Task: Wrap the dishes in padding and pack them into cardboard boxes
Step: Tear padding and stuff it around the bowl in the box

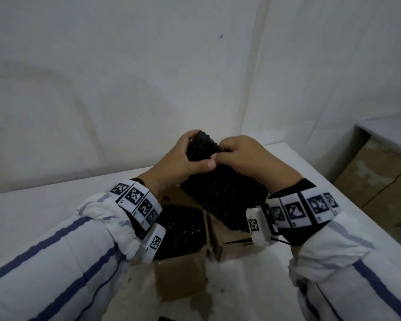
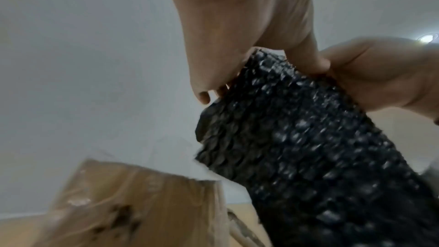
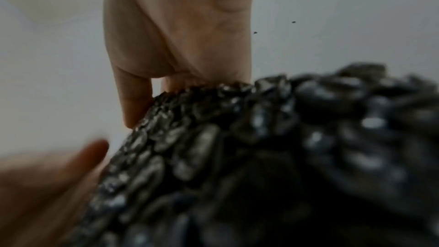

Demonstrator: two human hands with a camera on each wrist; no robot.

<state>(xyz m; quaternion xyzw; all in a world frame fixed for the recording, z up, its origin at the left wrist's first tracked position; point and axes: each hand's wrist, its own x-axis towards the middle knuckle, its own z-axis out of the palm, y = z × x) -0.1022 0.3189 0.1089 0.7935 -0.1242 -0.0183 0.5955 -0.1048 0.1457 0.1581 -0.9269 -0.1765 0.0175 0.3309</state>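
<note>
Both hands hold a bundle of black bubble wrap (image 1: 203,147) up above an open cardboard box (image 1: 181,274) on a white table (image 1: 33,212). My left hand (image 1: 183,156) grips the top left of the wrap (image 2: 297,147), fingers curled over its upper edge. My right hand (image 1: 241,158) pinches the wrap (image 3: 237,157) at its top right, thumb against the left thumb. A long tail of the wrap hangs down toward the box. Whatever dish is inside is hidden. More black bubble wrap (image 1: 183,228) lies inside the box.
The box flaps (image 1: 178,279) stand open toward me. A white wall rises just behind the table. Stacked cardboard boxes (image 1: 380,177) sit on the floor past the table's right edge.
</note>
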